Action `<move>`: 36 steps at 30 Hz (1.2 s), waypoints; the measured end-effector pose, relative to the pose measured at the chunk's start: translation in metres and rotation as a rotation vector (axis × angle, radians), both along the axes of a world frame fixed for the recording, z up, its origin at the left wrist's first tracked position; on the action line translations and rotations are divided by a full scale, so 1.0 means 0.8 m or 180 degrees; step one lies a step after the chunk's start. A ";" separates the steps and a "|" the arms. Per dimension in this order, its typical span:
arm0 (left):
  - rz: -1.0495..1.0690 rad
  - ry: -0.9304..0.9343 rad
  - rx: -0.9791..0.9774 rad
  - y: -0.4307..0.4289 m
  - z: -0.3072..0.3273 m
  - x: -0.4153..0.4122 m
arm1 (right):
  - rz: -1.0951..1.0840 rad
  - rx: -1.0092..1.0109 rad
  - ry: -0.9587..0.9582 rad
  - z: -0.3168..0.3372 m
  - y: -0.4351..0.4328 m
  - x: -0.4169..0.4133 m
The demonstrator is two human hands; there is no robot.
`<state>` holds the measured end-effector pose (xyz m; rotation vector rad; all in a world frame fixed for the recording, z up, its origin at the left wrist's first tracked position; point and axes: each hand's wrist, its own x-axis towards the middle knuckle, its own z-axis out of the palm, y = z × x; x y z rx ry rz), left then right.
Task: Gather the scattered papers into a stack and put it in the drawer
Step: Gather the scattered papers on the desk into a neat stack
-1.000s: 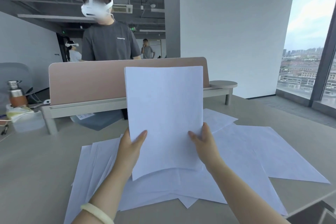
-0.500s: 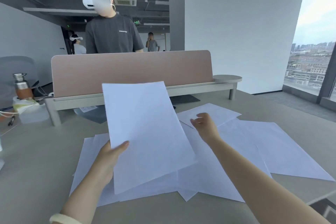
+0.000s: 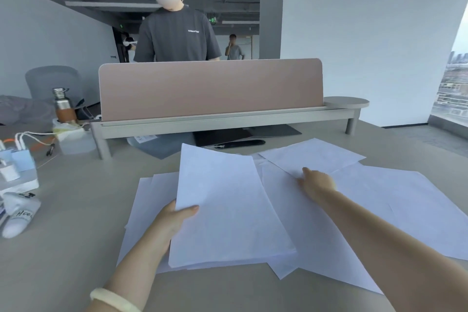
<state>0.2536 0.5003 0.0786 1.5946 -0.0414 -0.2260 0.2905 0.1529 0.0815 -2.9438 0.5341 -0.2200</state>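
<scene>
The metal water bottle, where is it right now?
In the head view, the metal water bottle stands upright at the far left of the desk, left of the pink divider panel and just behind a clear plastic box.

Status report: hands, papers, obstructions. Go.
Left hand grips gathered stack. Right hand on far sheet. Loose sheets remain. Drawer not visible.

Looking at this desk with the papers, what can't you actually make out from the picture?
Head view only:
- The drawer: not in frame at all.
- Sheet count in the held stack: edges blend together.
- Right hand: seen from behind, so its fingers and any grip on the far sheet are hidden.
- Left hand: fingers covered by the stack, only the thumb shows.
- Loose papers: overlapping, so their number is unclear.
</scene>
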 end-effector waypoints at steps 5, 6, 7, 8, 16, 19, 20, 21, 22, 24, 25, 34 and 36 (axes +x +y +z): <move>0.0012 -0.0005 0.0010 -0.001 -0.001 0.000 | 0.0161 -0.0809 0.0114 0.000 0.004 -0.006; 0.0027 -0.0009 0.0012 -0.001 -0.001 0.000 | 0.0154 -0.0808 0.0077 0.002 0.004 -0.009; 0.0036 -0.0012 -0.0002 -0.001 -0.002 0.002 | 0.0104 -0.0700 -0.0029 0.003 0.002 -0.012; 0.0047 -0.0013 0.0017 -0.001 -0.001 0.001 | 0.0014 -0.0473 -0.0223 0.003 0.000 -0.014; -0.0007 -0.0075 0.0125 -0.005 0.004 0.005 | 0.0703 0.1643 -0.1716 0.015 0.042 -0.062; 0.0048 -0.0044 0.0210 -0.006 0.004 0.006 | 0.1121 0.2286 -0.1545 0.009 0.062 -0.080; 0.0084 -0.0028 0.0206 -0.006 0.003 0.007 | 0.1188 0.2442 -0.1383 0.007 0.066 -0.084; 0.0108 -0.0004 0.0220 -0.006 0.003 0.008 | 0.1229 0.2569 -0.1226 0.006 0.068 -0.088; 0.0150 0.0000 0.0229 -0.006 0.002 0.010 | 0.1278 0.2653 -0.1094 0.006 0.070 -0.092; 0.0208 -0.0045 0.0292 -0.007 0.001 0.013 | 0.1401 0.2744 -0.0922 0.005 0.073 -0.101; 0.0219 -0.0073 0.0342 -0.007 0.001 0.013 | 0.1449 0.2776 -0.0867 0.005 0.075 -0.105; 0.0504 0.0301 0.0239 -0.011 0.007 0.010 | 0.1672 0.2593 -0.0646 0.000 0.084 -0.134; 0.0491 0.0253 0.0212 -0.013 0.011 0.005 | 0.1691 0.2598 -0.0627 0.002 0.083 -0.139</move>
